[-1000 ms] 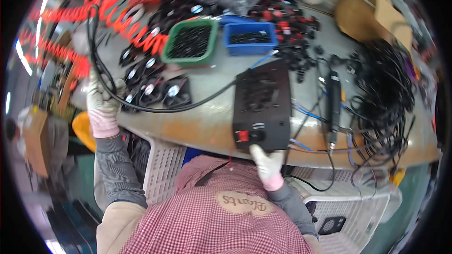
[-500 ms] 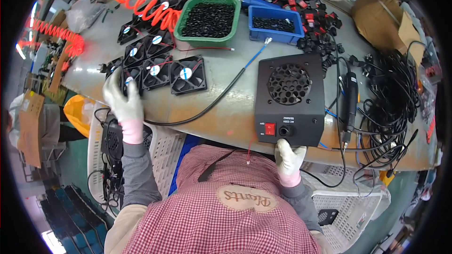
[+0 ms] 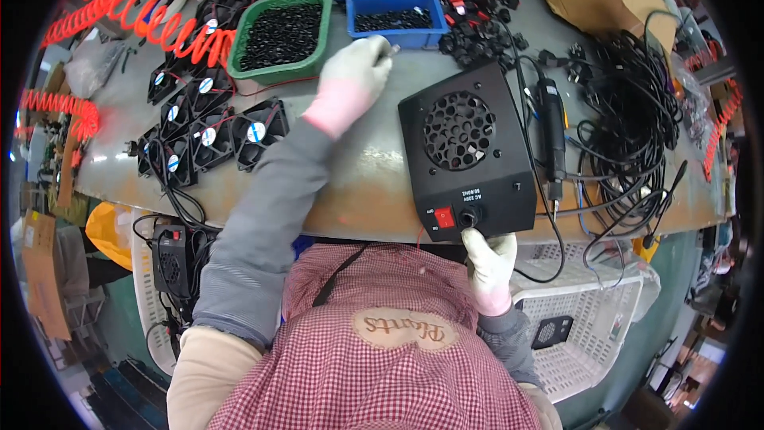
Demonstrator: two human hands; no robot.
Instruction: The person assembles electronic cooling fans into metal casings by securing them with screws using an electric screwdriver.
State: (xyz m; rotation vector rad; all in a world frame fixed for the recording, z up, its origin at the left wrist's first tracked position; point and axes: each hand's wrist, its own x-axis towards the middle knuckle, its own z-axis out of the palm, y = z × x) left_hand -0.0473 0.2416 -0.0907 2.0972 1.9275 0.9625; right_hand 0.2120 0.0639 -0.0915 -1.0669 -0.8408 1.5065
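My gloved left hand [image 3: 356, 78] reaches across the bench. Its fingers are pinched around a cable end, whose small pale tip [image 3: 394, 48] shows past the fingertips. The hand and forearm hide most of that cable. On the right stands a black metal housing [image 3: 414, 179] with a round honeycomb grille [image 3: 459, 130], a red rocker switch [image 3: 443, 217] and a round black fitting [image 3: 471, 216]. With my gloved right hand [image 3: 491, 269] I grip its near edge, thumb close to the fitting. The housing sits slightly turned.
Several black fans [image 3: 255, 132] lie at left beside a looped black cord [image 3: 171, 191]. Green [image 3: 325, 41] and blue [image 3: 434, 36] bins hold small black parts. Red and black switches [image 3: 477, 12], an upright-lying screwdriver [image 3: 551, 135] and tangled cables [image 3: 637, 127] lie at right. White crates [image 3: 585, 366] stand below.
My left hand has moved from the fans at left to the cable end near the blue bin. My right hand stays at the housing, which has turned slightly. The whole view has shifted.
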